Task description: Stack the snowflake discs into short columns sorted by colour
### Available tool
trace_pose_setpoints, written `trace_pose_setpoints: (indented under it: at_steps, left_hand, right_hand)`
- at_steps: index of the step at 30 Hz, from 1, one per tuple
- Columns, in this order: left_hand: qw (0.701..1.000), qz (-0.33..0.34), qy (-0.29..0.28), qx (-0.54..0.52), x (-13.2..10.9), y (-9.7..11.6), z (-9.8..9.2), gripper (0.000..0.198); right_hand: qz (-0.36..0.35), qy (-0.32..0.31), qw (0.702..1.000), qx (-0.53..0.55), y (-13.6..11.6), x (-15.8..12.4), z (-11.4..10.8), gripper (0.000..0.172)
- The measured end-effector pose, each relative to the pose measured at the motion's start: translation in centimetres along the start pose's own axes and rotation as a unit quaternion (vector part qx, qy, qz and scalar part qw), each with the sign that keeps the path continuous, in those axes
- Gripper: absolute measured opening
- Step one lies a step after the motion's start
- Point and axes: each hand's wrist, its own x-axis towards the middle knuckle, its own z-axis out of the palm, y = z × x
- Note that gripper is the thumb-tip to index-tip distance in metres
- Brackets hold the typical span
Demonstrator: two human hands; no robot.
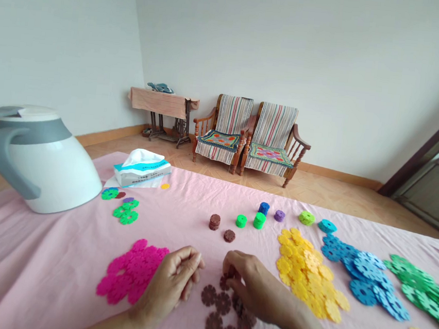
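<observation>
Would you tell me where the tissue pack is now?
Head view: the blue-and-white soft tissue pack lies far left on the pink tablecloth, just right of the white plastic kettle, beyond the green plastic snowflake discs.

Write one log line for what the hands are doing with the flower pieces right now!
left hand: curled beside pink pieces, contents hidden | right hand: pinching brown piece

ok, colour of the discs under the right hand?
Dark brown discs; the head view shows them best.
</observation>
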Motion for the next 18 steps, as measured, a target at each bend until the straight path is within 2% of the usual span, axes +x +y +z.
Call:
trace_pose_setpoints:
  at_steps: [2,4,7,10,18]
  left_hand:
    - [1.0,-0.001,0.0,-0.002,0.0,0.0,0.0,0.041]
    - [1.0,-0.001,0.001,-0.004,0.0,0.1,0.0,0.041]
    - [1.0,0.001,0.0,-0.008,0.0,0.2,0.0,0.041]
    - [1.0,-0.001,0.005,-0.012,-0.1,0.5,0.1,0.041]
    - [1.0,-0.006,0.012,-0.012,-0.2,0.7,0.2,0.04]
  right_hand:
    - [0.059,0.062,0.994,0.072,1.2,0.9,0.0,0.012]
    - [0.133,0.141,0.976,0.104,2.6,2.2,0.0,0.008]
    - [0.201,0.2,0.946,0.157,4.1,4.0,0.0,0.005]
    - [0.231,0.224,0.931,0.172,4.4,5.2,0.1,0.006]
    - [0.236,0.218,0.941,0.109,4.3,6.2,1.3,0.008]
